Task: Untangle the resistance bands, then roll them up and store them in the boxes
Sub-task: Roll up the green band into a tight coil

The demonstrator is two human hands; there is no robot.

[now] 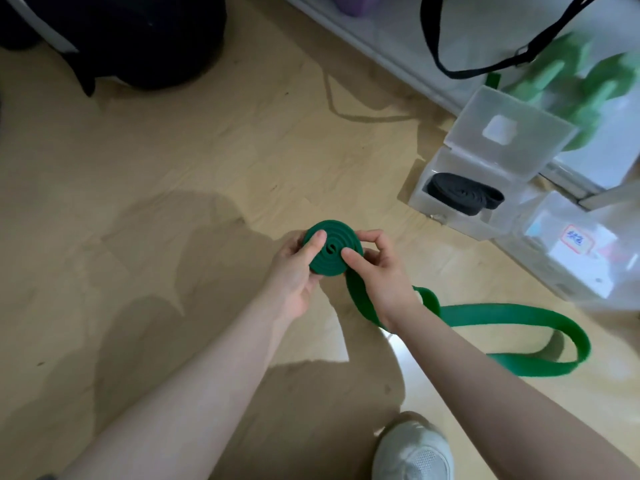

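Note:
A green resistance band [330, 252] is partly wound into a flat coil held above the wooden floor. My left hand [294, 271] grips the coil's left side with the thumb on top. My right hand [377, 271] pinches its right side. The loose tail of the green band [512, 315] runs under my right wrist and loops over the floor to the right. An open clear plastic box [450, 223] at the right holds a rolled black band [460, 195]. A second clear box with a red-edged label [578, 244] stands beside it.
A white shelf unit [381, 39] runs along the back right, with a black strap [485, 64] hanging over a translucent bag of green items [568, 81]. A large dark bag [138, 36] sits at the back left. My white shoe [414, 448] is at the bottom.

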